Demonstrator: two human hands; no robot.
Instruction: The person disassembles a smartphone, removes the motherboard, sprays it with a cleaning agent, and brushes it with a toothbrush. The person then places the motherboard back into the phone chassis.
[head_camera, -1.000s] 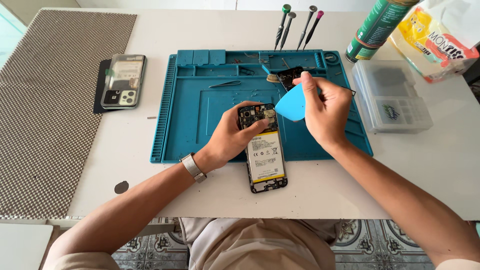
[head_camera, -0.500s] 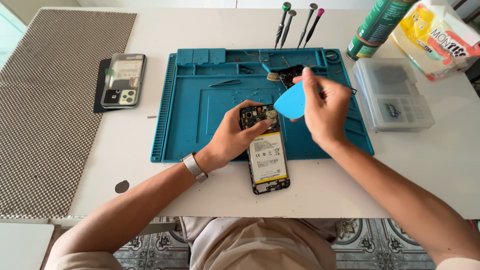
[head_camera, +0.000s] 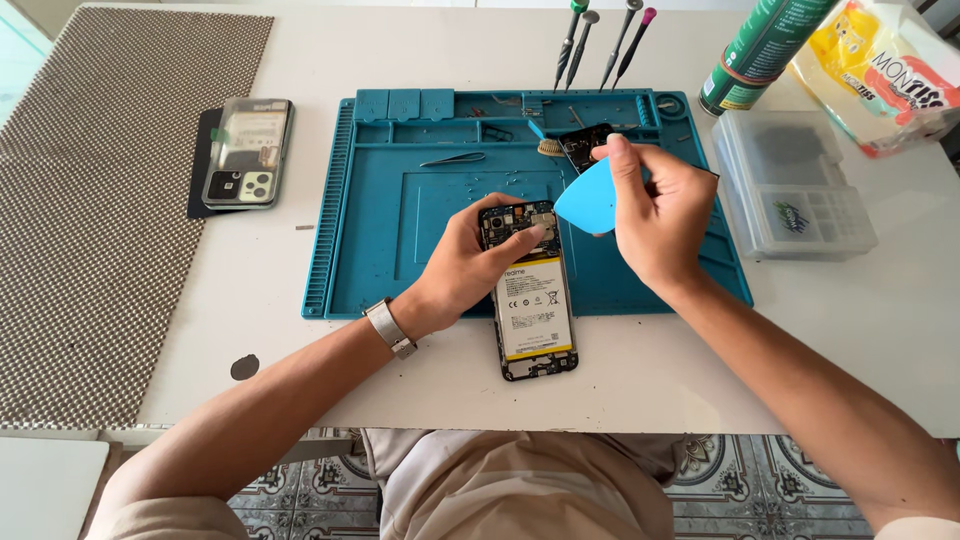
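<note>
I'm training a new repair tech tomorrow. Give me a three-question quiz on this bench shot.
1. True or false: the opened phone lies with its battery facing up.
2. What does the right hand hold? A) tweezers B) a blue triangular pick C) a screwdriver
3. Where do the tweezers lie?

Key:
1. True. The left hand steadies its top end.
2. B
3. On the blue work mat, beyond the left hand, untouched.
</note>
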